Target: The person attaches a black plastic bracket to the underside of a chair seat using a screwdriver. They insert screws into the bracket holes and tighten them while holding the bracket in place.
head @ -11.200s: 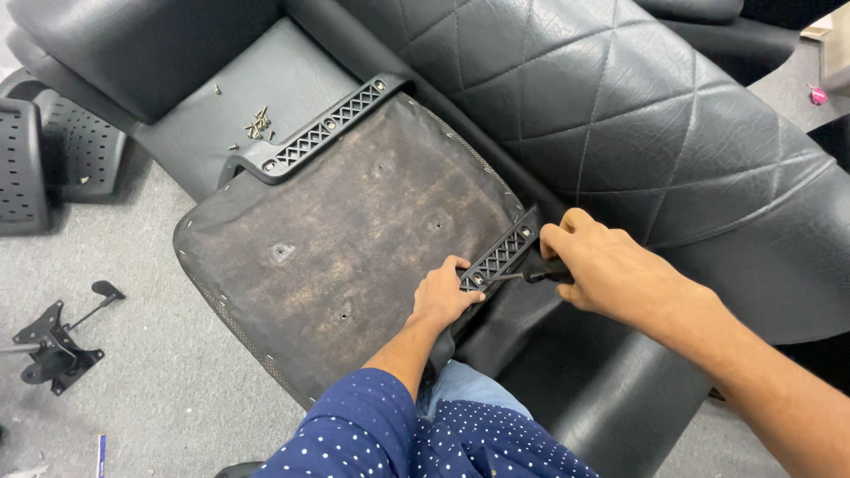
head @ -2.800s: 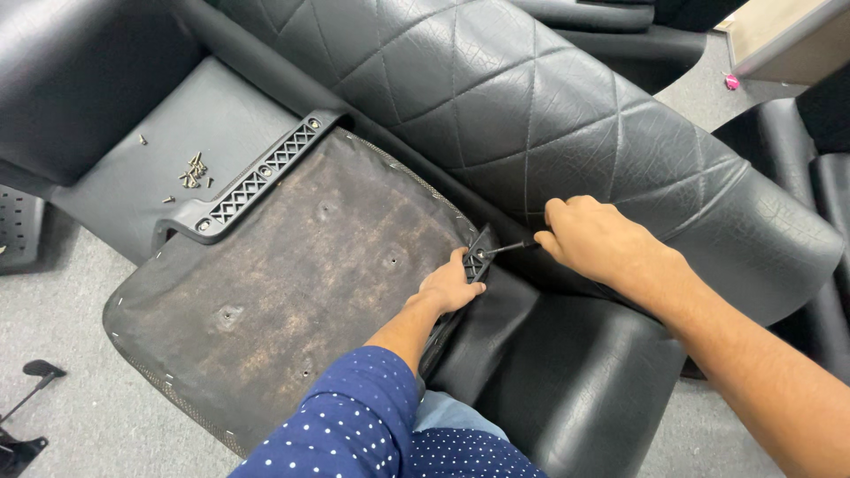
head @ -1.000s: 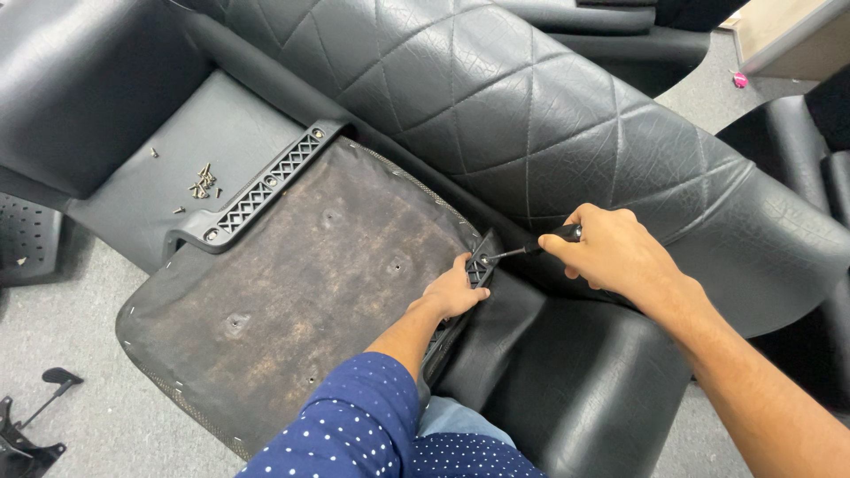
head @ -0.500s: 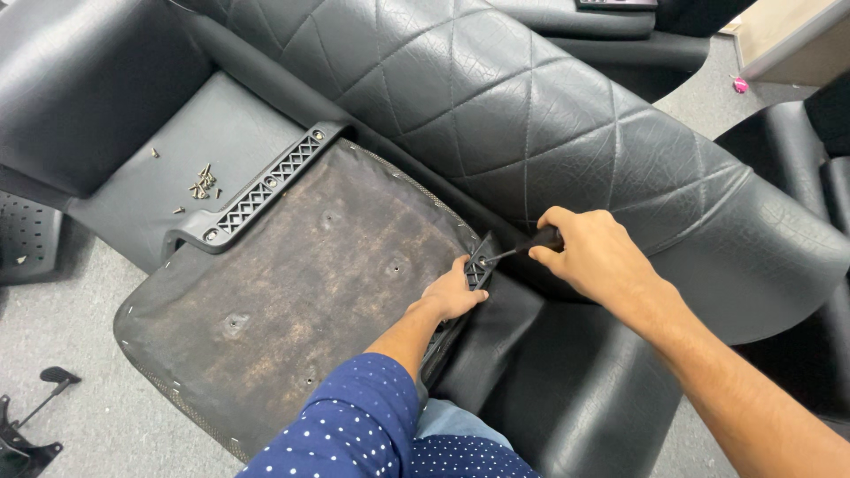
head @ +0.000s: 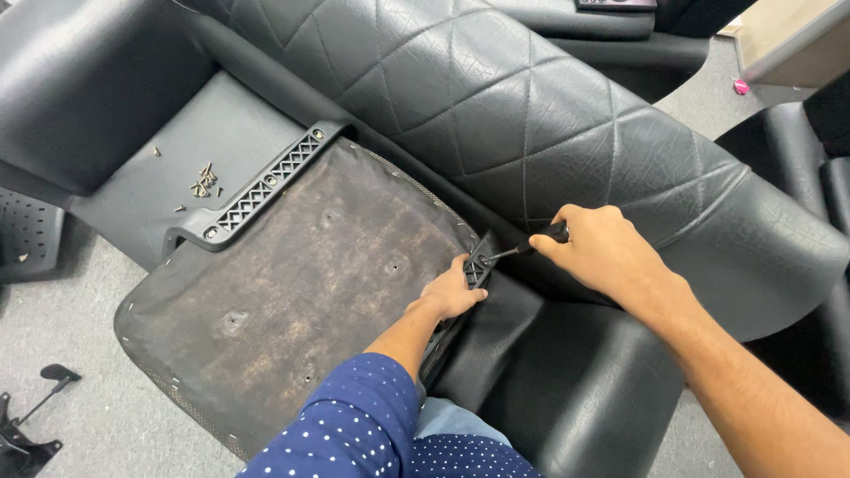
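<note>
While the left hand (head: pixel 453 294) pins the bracket (head: pixel 479 258) at the seat base's (head: pixel 292 301) right edge, the right hand (head: pixel 602 252) grips a screwdriver (head: pixel 531 246) whose shaft points left into it.

Black-handled screwdriver (head: pixel 531 245) lies level, tip on black bracket (head: pixel 479 258) at seat's edge
</note>
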